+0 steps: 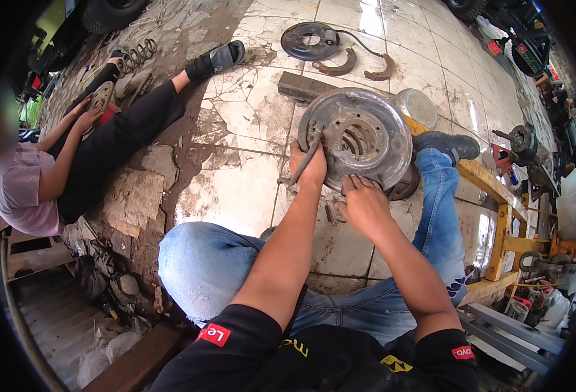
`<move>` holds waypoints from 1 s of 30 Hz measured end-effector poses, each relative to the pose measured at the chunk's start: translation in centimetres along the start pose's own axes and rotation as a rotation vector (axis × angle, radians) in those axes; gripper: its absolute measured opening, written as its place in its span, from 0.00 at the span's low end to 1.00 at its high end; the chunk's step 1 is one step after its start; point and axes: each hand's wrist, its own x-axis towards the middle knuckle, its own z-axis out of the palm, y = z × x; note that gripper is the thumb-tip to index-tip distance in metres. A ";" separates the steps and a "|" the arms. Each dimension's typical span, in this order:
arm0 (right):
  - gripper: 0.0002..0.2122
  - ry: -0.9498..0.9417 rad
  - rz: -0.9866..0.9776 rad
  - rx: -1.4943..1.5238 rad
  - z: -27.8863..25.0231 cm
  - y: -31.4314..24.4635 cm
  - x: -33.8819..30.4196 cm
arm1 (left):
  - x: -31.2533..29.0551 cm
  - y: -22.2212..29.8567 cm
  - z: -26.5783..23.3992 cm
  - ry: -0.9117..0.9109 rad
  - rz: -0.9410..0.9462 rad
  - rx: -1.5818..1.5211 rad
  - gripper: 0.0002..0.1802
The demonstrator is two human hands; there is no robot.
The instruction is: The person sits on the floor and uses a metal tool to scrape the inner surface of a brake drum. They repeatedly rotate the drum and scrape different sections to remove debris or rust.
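The person's black shirt (235, 359) fills the lower edge, with faded jeans (199, 268) just beyond, the knees spread wide on either side of the forearms; past them the two hands sit apart from each other on one thing, a round metal plate (395, 140) lying on the tiles (235, 173) between the legs; the right hand (366, 204) lies palm down at the plate's near rim, fingers stretched onto it and thumb held out to the side; a few small bits (331, 214) lie on the floor beside that thumb; the left hand (309, 164) is at the plate's left rim, a dark hose (306, 162) running across it, and I cannot tell whether it is clamped on the rim, the hose or both; the right shoe (450, 146) stands just right of the plate, near a yellow frame (500, 245); off to the left, a co-worker (30, 186) sits on the ground, both hands on a round part (100, 98), one leg stretched toward the middle; directly behind the plate are a metal bar (301, 86) and a round tin (417, 106); farther off lie two curved brake shoes (337, 65), well apart from a coil spring (139, 55) on the left; beyond the shoes is a darker disc (301, 42) with a cable (361, 43) trailing rightward from it.
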 end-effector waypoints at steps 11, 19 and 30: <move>0.27 0.009 0.021 -0.002 0.5 0.6 0.0 | -0.5 0.2 0.3 0.012 -0.011 0.041 0.28; 0.30 -0.129 0.051 0.028 -1.0 -0.1 0.2 | -0.1 -0.4 0.4 0.034 0.029 0.014 0.27; 0.31 -0.052 -0.022 -0.037 -0.7 0.8 -1.2 | -0.1 0.5 -0.2 -0.045 -0.058 -0.004 0.30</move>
